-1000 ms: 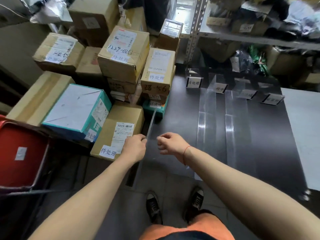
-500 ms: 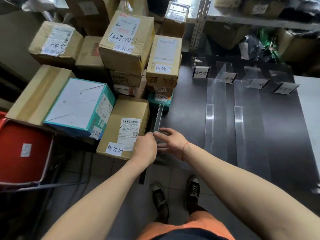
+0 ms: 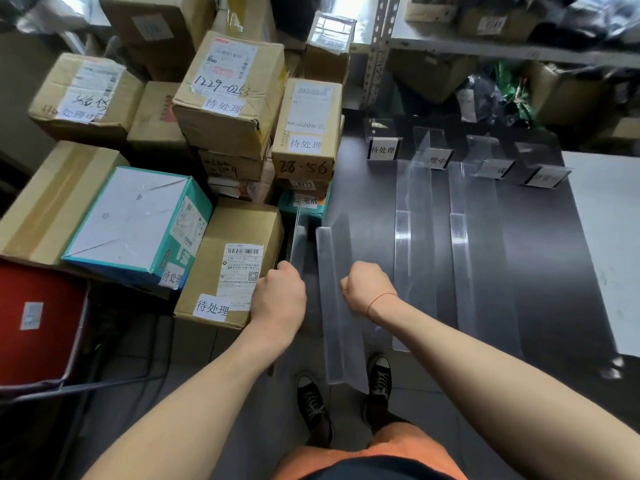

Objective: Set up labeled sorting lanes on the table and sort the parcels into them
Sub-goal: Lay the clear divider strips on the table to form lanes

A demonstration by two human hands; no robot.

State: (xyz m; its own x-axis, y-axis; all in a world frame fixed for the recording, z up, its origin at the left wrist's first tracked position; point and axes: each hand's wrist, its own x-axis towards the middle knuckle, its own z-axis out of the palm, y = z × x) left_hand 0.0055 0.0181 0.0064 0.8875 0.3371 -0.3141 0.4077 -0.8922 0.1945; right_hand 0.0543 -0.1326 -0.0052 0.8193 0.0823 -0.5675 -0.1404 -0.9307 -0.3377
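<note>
Gripping one clear divider (image 3: 332, 289) each, both hands (left (image 3: 277, 296), right (image 3: 367, 289)) overhang the table (image 3: 554, 271) edge.

1. Light was dim and even, brightest at the far metal shelving (image 3: 377, 39).
2. Soft glare streaked the dark glossy table (image 3: 554, 258) and the clear plastic dividers (image 3: 403, 237).
3. Wide-angle distortion bent the edges; far corners were blurred.

One head-worn wide-angle view, looking steeply down and forward.

The camera sits above the person's own forearms and looks past the left hand (image 3: 278, 296) and right hand (image 3: 367, 289), both close to the lens, down to the shoes (image 3: 313, 407) on the floor. Ahead it takes in the dark table (image 3: 554, 254), stacked boxes (image 3: 228, 95) at left, and shelving (image 3: 485, 50) at the top edge.
</note>
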